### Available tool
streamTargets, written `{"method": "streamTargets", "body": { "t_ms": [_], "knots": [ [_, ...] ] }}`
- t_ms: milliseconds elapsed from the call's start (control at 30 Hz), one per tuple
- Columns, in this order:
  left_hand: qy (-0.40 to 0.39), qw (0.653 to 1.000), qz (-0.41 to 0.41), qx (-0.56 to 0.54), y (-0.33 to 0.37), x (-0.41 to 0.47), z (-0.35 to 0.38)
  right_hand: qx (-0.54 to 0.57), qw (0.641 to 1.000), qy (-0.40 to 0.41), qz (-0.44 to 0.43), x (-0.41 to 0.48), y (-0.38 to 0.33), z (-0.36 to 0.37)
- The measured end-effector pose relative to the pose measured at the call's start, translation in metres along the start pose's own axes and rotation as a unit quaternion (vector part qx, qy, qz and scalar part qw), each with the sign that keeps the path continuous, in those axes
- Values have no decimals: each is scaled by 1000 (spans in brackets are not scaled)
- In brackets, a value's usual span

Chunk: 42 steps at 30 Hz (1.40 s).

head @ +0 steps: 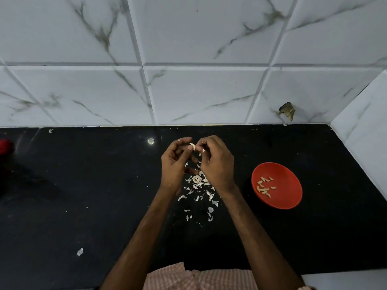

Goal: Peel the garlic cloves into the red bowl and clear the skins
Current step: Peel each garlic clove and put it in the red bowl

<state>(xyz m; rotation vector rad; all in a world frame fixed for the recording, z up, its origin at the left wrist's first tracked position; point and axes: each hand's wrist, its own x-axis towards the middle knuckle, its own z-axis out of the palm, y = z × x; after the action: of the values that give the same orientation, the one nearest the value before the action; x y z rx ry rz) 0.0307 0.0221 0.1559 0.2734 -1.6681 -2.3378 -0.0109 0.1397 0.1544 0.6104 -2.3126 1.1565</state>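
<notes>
the garlic clove (192,146) is held up over the black counter (83,195), pinched between the two hands, so the step in hand is peeling one more clove. the left hand (173,164) curls its fingers around it and holds it steady, and the right hand (215,162) pinches at its tip, probably at a bit of skin, though this part is too small to see well. the clove is pale, curved and smooth.

directly under the grip lies a loose heap of skins (199,185), thin, dry, white flakes that will scatter easily. to the right of the grip, well apart, sits the red bowl (291,181), round, shallow and matte, with several peeled cloves (264,186) inside.

next the skin must come off fully, then the bare clove goes right into the bowl. the skins are not yet cleared.
</notes>
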Motion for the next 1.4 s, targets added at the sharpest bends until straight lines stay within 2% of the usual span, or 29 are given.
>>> {"method": "streamTargets", "body": {
  "t_ms": [367,633,867,1167,1400],
  "knots": [
    [-15,1000,9,12,-1,-1,-4,-35,998,-60,-4,1,-1,3],
    [-37,999,14,27,-1,-1,-8,37,998,-14,44,5,-5,5],
    [-21,999,19,45,-1,0,-11,112,992,32,53,7,-4,4],
    [4,999,20,29,1,1,-13,155,987,-37,33,4,1,2],
    [21,999,28,32,0,3,-18,142,988,-19,61,3,5,-5]
  ]
}}
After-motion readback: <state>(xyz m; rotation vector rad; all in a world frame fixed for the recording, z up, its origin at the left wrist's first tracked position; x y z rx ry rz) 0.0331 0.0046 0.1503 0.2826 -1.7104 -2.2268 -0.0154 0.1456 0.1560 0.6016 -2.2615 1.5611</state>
